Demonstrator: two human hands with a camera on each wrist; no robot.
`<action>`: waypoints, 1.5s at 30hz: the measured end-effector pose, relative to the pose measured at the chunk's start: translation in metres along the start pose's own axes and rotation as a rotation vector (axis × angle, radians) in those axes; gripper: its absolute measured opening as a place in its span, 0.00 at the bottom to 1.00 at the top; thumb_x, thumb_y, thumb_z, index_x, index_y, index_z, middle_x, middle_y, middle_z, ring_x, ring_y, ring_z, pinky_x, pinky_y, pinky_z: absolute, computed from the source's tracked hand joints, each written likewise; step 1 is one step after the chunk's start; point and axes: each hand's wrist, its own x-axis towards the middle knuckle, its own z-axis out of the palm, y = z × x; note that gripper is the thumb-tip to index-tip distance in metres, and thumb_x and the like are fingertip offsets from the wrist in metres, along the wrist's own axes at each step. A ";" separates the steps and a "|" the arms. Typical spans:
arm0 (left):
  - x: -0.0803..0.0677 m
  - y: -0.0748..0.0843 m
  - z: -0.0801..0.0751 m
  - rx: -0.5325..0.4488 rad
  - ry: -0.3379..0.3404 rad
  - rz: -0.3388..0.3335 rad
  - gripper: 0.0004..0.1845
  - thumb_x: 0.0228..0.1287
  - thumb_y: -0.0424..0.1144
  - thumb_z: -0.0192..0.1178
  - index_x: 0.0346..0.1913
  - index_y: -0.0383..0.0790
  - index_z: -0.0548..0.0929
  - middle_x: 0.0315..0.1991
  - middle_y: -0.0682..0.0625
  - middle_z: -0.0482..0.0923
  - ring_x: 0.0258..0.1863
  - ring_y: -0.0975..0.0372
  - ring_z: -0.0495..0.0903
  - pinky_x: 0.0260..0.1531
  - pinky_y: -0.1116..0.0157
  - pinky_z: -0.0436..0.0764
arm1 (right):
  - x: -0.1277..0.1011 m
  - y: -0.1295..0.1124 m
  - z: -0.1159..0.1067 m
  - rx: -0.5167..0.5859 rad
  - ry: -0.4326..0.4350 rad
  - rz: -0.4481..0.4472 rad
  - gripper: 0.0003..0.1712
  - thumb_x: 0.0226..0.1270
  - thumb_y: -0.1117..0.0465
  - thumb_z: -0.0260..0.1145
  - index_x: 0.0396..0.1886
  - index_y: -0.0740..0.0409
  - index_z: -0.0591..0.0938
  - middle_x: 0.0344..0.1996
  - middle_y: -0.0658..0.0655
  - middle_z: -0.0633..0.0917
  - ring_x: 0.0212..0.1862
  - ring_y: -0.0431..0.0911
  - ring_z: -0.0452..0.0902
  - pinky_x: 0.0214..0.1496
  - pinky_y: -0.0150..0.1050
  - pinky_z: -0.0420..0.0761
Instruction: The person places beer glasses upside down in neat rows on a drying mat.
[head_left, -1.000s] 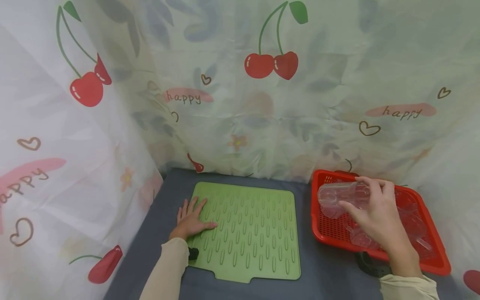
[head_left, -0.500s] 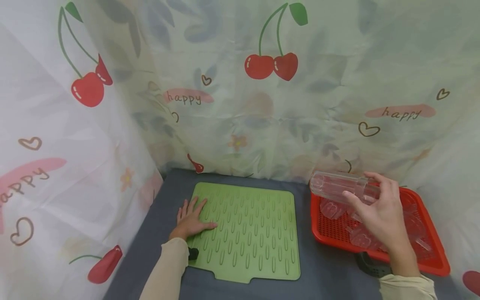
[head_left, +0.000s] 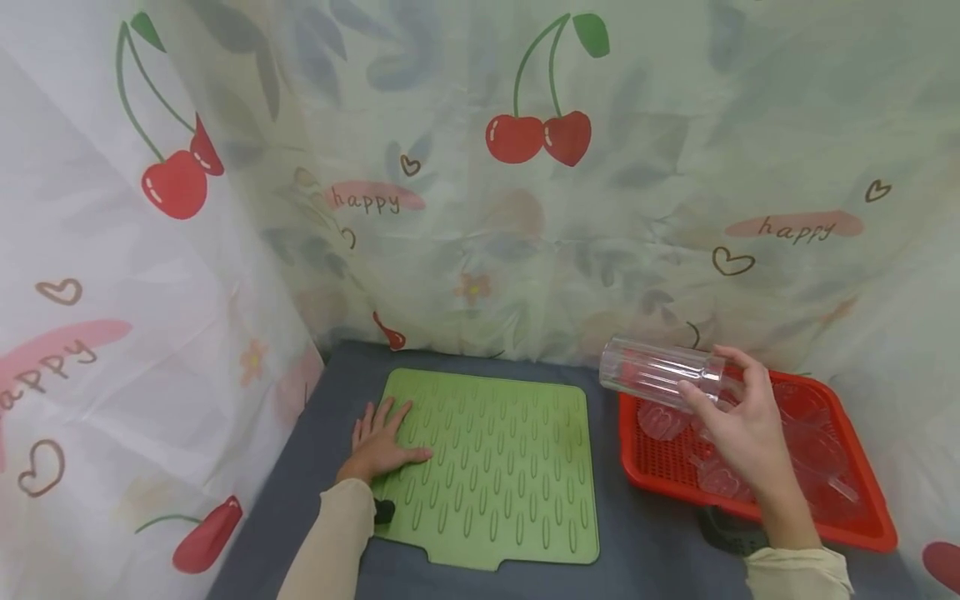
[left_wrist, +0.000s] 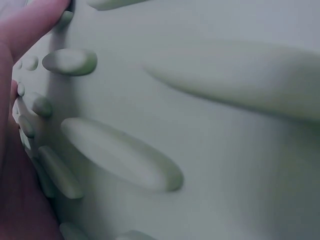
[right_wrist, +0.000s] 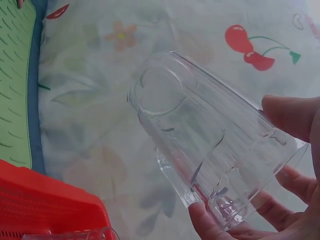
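Risk, nearest first: the left hand [head_left: 384,446] is lying flat, fingers straight and spread, on the near-left part of the ribbed green silicone drying mat [head_left: 495,467] — it is pressing, not gripping. If that hand lifts, the mat could probably slide on the dark grey worktop [head_left: 645,542].

Main risk is at the right hand [head_left: 738,433]. It is holding a clear fluted plastic tumbler [head_left: 660,373] sideways in the air, above the left edge of the red perforated plastic basket [head_left: 652,479], closed base pointing left toward the mat. The wrist view shows the tumbler [right_wrist: 210,145] pinched near its open rim only, thumb on one side, fingers [right_wrist: 295,182] curled under — the long body is sticking out unsupported. Smooth plastic held that far from its middle could pivot or slip out, likely dropping onto the basket rim or the other clear plastic pieces [head_left: 795,450] lying inside.

Pose: right forearm is rising from the lower right corner, wrist bent up, palm facing left. Left forearm is coming in low, sleeve to the wrist. Behind — a cherry-printed curtain [head_left: 540,137].
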 end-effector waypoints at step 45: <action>-0.008 0.012 -0.009 -0.004 -0.004 0.019 0.60 0.50 0.74 0.67 0.83 0.57 0.53 0.85 0.42 0.36 0.82 0.35 0.27 0.76 0.31 0.32 | 0.004 -0.012 0.078 0.314 -0.170 0.036 0.34 0.79 0.53 0.60 0.78 0.45 0.57 0.66 0.52 0.67 0.59 0.25 0.74 0.56 0.19 0.78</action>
